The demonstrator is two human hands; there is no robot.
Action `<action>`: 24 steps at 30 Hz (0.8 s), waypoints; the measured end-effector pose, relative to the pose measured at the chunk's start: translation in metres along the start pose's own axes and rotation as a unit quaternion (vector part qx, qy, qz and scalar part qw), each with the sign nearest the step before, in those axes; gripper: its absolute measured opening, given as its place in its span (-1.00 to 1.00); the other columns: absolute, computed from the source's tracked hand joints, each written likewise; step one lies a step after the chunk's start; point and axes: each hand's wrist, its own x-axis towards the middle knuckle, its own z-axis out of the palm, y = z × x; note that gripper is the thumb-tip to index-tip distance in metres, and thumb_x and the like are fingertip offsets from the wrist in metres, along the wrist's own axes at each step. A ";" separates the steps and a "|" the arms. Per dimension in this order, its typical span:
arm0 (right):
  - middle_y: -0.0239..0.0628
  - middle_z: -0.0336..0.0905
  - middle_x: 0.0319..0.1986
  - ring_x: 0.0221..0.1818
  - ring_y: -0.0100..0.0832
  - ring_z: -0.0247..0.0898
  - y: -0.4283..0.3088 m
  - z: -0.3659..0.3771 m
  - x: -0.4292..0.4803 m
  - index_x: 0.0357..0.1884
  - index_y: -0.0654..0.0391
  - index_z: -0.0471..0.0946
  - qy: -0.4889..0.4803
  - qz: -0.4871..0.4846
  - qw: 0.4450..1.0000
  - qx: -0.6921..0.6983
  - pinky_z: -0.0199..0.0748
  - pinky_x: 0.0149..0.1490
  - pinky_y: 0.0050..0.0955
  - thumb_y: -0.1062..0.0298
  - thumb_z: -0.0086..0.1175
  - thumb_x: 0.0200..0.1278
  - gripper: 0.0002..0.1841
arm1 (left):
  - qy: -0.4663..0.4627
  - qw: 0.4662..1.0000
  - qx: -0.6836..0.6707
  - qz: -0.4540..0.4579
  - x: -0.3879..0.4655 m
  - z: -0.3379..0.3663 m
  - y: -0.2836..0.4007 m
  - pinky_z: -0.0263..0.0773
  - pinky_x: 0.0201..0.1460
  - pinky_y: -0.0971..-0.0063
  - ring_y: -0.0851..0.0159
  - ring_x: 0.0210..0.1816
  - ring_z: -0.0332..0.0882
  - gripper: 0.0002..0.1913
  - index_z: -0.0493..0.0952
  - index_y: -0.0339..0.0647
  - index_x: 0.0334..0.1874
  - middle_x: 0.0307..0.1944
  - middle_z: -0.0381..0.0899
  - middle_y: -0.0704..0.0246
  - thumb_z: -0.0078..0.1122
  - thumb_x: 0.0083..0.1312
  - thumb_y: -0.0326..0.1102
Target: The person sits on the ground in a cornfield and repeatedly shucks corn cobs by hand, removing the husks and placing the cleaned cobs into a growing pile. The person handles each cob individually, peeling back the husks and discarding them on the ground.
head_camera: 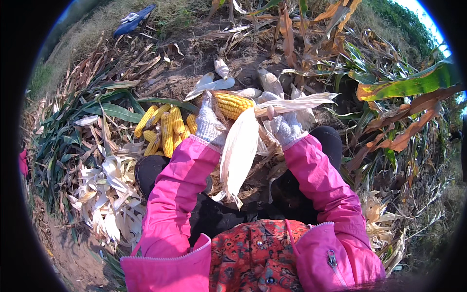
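Note:
Between my hands lies a yellow ear of corn [233, 105], its pale husk [240, 149] peeled back and hanging down towards my lap. My left hand [211, 120], in a whitish knitted glove, grips the ear's silk end. At the base end, my gloved right hand [284, 124] is closed on the peeled husk, some of which sticks out to the right. Husked yellow ears [167, 133] are heaped just left of my left hand. Several ears still in dry husks, one of them an unhusked ear [270, 83], lie on the soil beyond my hands.
A pile of stripped husks [109, 200] lies at my left, beside cut green and brown stalks [54, 164]. Standing dry corn leaves [288, 36] rise ahead, and a broad green leaf [412, 82] reaches in from the right. A blue object [134, 22] stands at the far left.

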 end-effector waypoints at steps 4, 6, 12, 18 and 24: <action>-0.18 0.64 -0.19 -0.15 -0.31 0.55 0.016 0.017 0.021 -0.06 0.31 0.56 0.012 -0.040 0.999 0.003 0.52 -0.03 -0.41 -0.02 -0.12 0.53 -0.50 | -0.063 0.993 0.090 -0.044 -0.001 -0.021 -0.015 0.43 0.26 0.26 0.15 0.12 0.53 -0.45 0.39 -0.20 0.26 0.15 0.53 0.17 -0.16 0.51 0.14; -0.20 0.60 -0.33 -0.25 -0.29 0.53 0.019 0.018 0.032 -0.16 0.28 0.56 0.032 -0.018 0.996 0.086 0.53 -0.10 -0.32 -0.10 -0.04 0.47 -0.48 | -0.231 0.966 0.030 -0.111 0.000 -0.028 -0.019 0.37 0.31 0.32 0.21 0.18 0.49 -0.46 0.35 -0.19 0.32 0.18 0.51 0.17 -0.20 0.53 0.10; -0.15 0.56 -0.40 -0.34 -0.24 0.52 0.022 0.004 0.060 -0.16 0.24 0.52 -0.096 -0.005 0.941 0.323 0.59 -0.17 -0.16 -0.03 0.02 0.43 -0.56 | -0.230 0.933 -0.101 -0.259 0.006 -0.027 -0.029 0.43 0.29 0.21 0.14 0.14 0.54 -0.59 0.31 -0.19 0.36 0.13 0.53 0.21 -0.04 0.51 -0.27; -0.18 0.41 -0.46 -0.47 -0.18 0.43 0.020 0.022 0.050 -0.14 0.26 0.37 0.057 0.056 0.976 0.201 0.53 -0.31 -0.11 0.24 0.00 0.45 -0.75 | -0.280 0.917 0.273 -0.074 0.028 -0.057 -0.045 0.39 0.30 0.30 0.23 0.17 0.48 -0.58 0.33 -0.22 0.32 0.20 0.46 0.22 -0.03 0.48 -0.20; -0.52 0.17 -0.65 -0.65 -0.54 0.04 -0.001 0.027 0.049 -0.25 0.12 0.41 0.073 0.102 0.951 0.281 0.09 -0.48 -0.51 0.19 0.12 0.29 -0.78 | -0.279 0.871 0.404 0.027 0.005 -0.041 -0.052 0.41 0.23 0.30 0.21 0.12 0.52 -0.38 0.37 -0.24 0.29 0.16 0.49 0.23 0.27 0.16 -0.22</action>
